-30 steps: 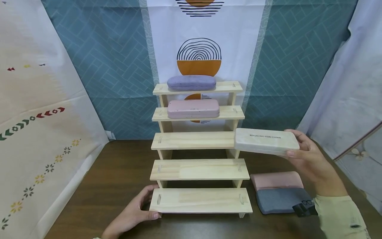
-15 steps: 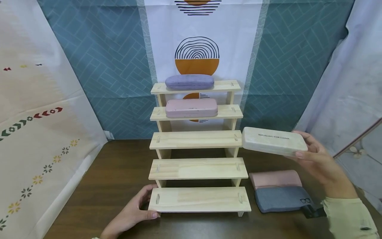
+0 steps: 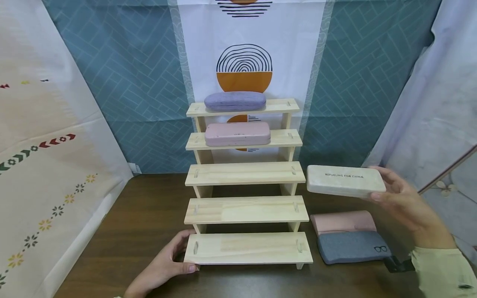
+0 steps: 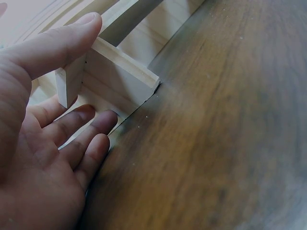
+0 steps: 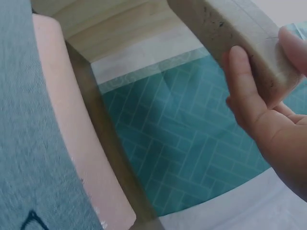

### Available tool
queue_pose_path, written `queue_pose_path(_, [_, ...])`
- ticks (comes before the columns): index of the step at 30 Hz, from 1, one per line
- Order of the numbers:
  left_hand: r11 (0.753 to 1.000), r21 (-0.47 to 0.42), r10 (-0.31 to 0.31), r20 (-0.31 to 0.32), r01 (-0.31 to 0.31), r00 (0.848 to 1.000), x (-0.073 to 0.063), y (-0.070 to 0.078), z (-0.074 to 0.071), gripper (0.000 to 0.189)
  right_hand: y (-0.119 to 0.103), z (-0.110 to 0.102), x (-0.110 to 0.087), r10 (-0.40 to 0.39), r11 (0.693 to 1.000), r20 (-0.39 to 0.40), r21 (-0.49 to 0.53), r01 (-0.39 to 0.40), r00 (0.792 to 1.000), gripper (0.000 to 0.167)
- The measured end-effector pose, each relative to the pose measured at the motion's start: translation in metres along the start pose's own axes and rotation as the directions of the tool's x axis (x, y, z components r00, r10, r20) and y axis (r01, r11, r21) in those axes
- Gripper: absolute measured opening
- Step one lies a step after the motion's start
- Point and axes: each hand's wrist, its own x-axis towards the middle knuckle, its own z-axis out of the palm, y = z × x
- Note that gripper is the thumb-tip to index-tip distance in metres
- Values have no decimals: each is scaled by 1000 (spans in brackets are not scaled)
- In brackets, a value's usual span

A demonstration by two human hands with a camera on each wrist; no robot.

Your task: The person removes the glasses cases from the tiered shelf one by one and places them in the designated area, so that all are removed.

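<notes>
My right hand (image 3: 404, 200) holds a white glasses case (image 3: 344, 181) by its right end, thumb in front, raised beside the third tier of a stepped wooden display stand (image 3: 246, 173). Its printed lid reads "REFUELING FOR CHINA". In the right wrist view the fingers (image 5: 242, 72) press along the case's scuffed underside. At the stand's lowest tier, my left hand (image 3: 167, 261) grips the left end; in the left wrist view the thumb (image 4: 72, 40) lies over the wood and the other fingers reach behind. A purple glasses case (image 3: 235, 101) lies on the top tier, a pink one (image 3: 237, 134) below it.
Right of the stand, a blue-grey glasses case (image 3: 352, 247) with a spectacles emblem lies on the brown table (image 3: 123, 231), in front of another pink case (image 3: 344, 221). Behind hangs a teal and white patterned cloth (image 3: 335, 82). Pale cloths flank both sides.
My right hand has drawn the white case rightward, off from in front of the third tier's right end, and levelled it slightly. My left hand keeps its place at the stand.
</notes>
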Motion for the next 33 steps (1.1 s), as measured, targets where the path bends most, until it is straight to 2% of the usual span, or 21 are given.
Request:
queue_pose_path(5, [1000,-7,-21,-4,21,1000,0,1,1,75,4,-7,-2,88,993,-16,-75,-89,996,66])
queue_pose_path(8, [1000,-17,-13,3,13,1000,1,1,2,75,7,-13,-2,122,990,-10,-70,-122,993,65])
queue_pose_path(13, [1000,-27,3,13,-3,1000,1,1,1,75,13,-22,-2,156,986,10,-58,-155,988,67])
queue_pose_path(20, [999,-33,-16,11,16,1000,-1,2,0,74,18,-34,-1,221,968,32,-127,-215,975,69])
queue_pose_path(27, [1000,-24,17,16,-17,1000,-1,3,0,74,24,-48,-3,271,952,56,-163,-259,961,69])
queue_pose_path(33, [1000,-17,-13,8,13,1000,-1,4,-1,74,27,-55,-3,314,931,63,-217,-294,947,68])
